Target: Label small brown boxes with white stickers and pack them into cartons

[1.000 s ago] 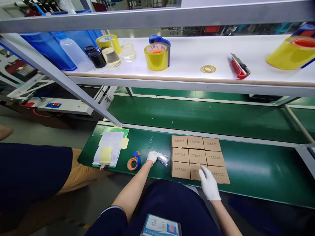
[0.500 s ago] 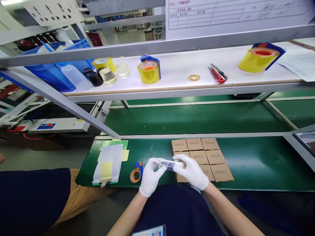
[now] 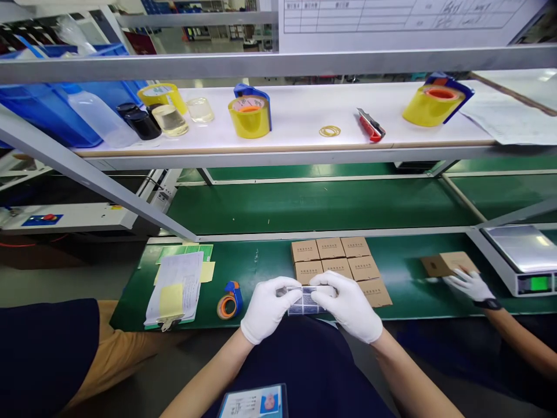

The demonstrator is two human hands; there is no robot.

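Both hands (image 3: pixel 266 313) (image 3: pixel 351 307) grip a printed sheet (image 3: pixel 304 306) at a green bench (image 3: pixel 256 270) below shelving (image 3: pixel 296 116)

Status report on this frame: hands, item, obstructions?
Left hand, right hand: both pinching silvery gridded strip. Brown cartons partly hidden behind hands. Co-worker's hand well right, at another carton.

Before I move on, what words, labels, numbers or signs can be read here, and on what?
None reads clearly.
Gridded sheet in hand: nothing legible.
Cardboard boxes: print too small.
Posted form: table and handwriting blurred.
Clipped papers: writing too small.
Badge: too small.
Scale display: lit green, any digits unreadable.
Yellow tape rolls: core print blurred.
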